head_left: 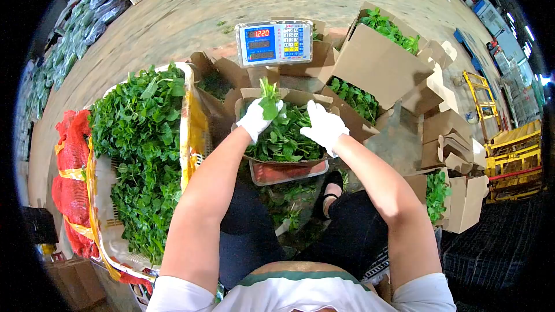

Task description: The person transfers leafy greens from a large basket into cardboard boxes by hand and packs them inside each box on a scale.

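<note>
Both my hands wear white gloves. My left hand (258, 119) grips a small bunch of leafy greens (269, 99), with its pale stems pointing up, over the left side of a cardboard box (300, 97). My right hand (325, 128) is at the box's right side, fingers stretched out and thumb apart, beside the loose greens (286, 141) in the box. That box sits on the reddish platform (289, 171) of a digital scale. Behind it, the scale's display (274, 44) shows red digits reading about 1220.
A large white crate (188, 110) heaped with greens stands at my left, beside red mesh sacks (74, 190). More cardboard boxes of greens (381, 60) are at the right, with yellow metal racks (514, 159) beyond. Fallen leaves lie around my feet.
</note>
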`<control>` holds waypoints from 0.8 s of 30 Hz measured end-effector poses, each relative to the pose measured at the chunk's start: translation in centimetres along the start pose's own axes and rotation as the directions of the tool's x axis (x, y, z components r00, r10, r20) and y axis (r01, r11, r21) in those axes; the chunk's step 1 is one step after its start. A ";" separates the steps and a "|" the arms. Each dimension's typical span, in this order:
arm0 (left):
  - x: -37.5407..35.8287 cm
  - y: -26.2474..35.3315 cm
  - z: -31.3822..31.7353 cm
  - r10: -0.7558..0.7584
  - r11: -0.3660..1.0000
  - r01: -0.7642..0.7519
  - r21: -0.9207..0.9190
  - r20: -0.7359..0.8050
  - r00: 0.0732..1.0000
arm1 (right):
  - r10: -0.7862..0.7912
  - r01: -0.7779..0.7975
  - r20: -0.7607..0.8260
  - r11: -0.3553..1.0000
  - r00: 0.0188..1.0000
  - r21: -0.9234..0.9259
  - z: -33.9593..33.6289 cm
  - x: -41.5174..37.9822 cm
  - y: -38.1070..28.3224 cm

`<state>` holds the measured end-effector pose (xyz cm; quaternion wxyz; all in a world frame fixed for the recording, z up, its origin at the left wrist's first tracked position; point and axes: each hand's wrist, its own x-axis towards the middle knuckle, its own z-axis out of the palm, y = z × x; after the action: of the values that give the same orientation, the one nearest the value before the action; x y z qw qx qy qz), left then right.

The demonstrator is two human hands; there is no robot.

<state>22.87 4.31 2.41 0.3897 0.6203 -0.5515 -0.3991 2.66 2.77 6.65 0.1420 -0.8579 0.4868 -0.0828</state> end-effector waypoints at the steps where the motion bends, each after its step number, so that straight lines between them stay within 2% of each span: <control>1: 0.1 -0.2 0.0 0.000 1.000 0.000 0.005 -0.001 1.000 | 0.056 -0.041 0.148 0.994 0.987 -0.099 0.5 0.4 0.4; 2: 0.2 -0.3 0.0 0.049 0.999 -0.050 -0.013 -0.057 0.997 | 0.125 -0.068 0.284 0.977 0.951 -0.203 1.0 0.9 0.8; 3: 0.3 0.0 0.0 0.097 0.994 -0.101 -0.029 -0.113 0.989 | 0.125 -0.070 0.280 0.977 0.952 -0.200 1.4 1.2 1.3; 4: 0.1 1.2 -0.2 0.027 0.998 -0.018 0.066 -0.132 0.991 | 0.141 -0.126 0.197 0.988 0.970 -0.084 1.7 1.5 1.9; 5: 0.7 0.4 0.1 0.028 0.998 -0.019 0.066 -0.133 0.991 | 0.165 -0.170 0.118 0.985 0.979 0.037 2.1 1.8 2.5; 6: 1.6 -1.2 0.7 0.051 0.964 -0.072 -0.255 -0.087 0.995 | 0.063 -0.062 0.030 0.997 0.998 -0.035 0.8 1.7 1.6; 8: -0.2 3.2 0.3 -0.121 0.963 0.141 -0.228 0.098 0.988 | 0.073 -0.070 0.064 0.996 0.995 -0.047 -0.2 2.0 0.1; 9: -0.9 3.5 0.8 0.198 0.970 -0.206 0.129 0.071 0.978 | 0.084 -0.079 0.093 0.995 0.992 -0.057 -0.4 2.2 -0.3; 10: 0.1 1.5 1.7 0.300 0.899 -0.325 0.293 0.127 0.946 | -0.099 0.100 0.009 0.993 0.995 -0.071 -0.4 1.5 -0.1; 11: 1.0 -0.5 2.7 0.385 0.787 -0.434 0.439 0.200 0.901 | -0.200 0.203 -0.126 0.979 0.972 0.014 0.6 1.3 0.4; 12: -0.7 5.4 1.2 0.048 0.777 -0.246 0.579 0.335 0.941 | -0.210 0.212 -0.088 0.977 0.974 0.012 1.0 1.5 0.8; 13: -0.2 4.6 1.4 0.048 0.779 -0.247 0.576 0.338 0.940 | -0.219 0.220 -0.049 0.976 0.975 0.011 1.0 1.6 0.9; 15: 1.1 2.6 1.8 -0.074 0.720 -0.106 0.686 0.228 0.971 | -0.138 0.191 -0.243 0.958 0.960 0.212 0.3 1.5 0.9; 16: 0.8 2.5 1.7 0.004 0.750 -0.109 0.652 0.160 0.987 | -0.027 0.038 -0.099 0.992 0.995 0.118 -1.6 1.6 0.0; 17: 1.4 0.7 1.9 0.005 0.751 -0.109 0.651 0.160 0.987 | -0.020 0.023 -0.107 0.999 0.994 0.027 -1.7 1.8 0.1; 18: 2.7 -2.6 2.6 -0.004 0.902 -0.056 0.429 0.138 0.990 | -0.019 0.019 -0.030 1.000 0.999 0.001 -1.6 1.8 0.3; 19: 2.8 -2.4 2.5 -0.018 0.985 -0.003 0.175 0.120 0.993 | -0.015 0.016 0.046 1.000 0.999 -0.023 -1.4 1.7 0.4; 20: 2.6 -2.2 2.7 -0.292 0.717 0.355 -0.599 0.204 0.934 | -0.015 0.016 0.044 1.000 0.999 -0.020 -0.6 1.7 0.9; 21: 2.8 -2.4 2.4 -0.294 0.720 0.357 -0.595 0.204 0.934 | -0.009 0.011 -0.012 0.975 1.000 0.224 0.9 1.7 1.6; 22: 3.0 -2.9 2.0 -0.284 0.553 0.386 -0.738 0.268 0.921 | 0.010 0.020 -0.064 0.891 0.998 0.453 1.5 1.7 1.7; 23: 3.1 -3.4 1.6 -0.261 0.357 0.406 -0.841 0.328 0.908 | 0.086 -0.011 -0.151 0.900 0.985 0.436 2.3 1.8 1.6; 24: 3.2 -4.2 1.3 -0.183 0.283 0.373 -0.884 0.332 0.926 | 0.098 -0.042 -0.191 0.960 0.977 0.275 2.3 1.7 1.1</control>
<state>23.48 1.44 -2.21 0.5505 0.3340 -0.1349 -0.7532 3.28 1.18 4.14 0.2101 -0.7998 0.5130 -0.2301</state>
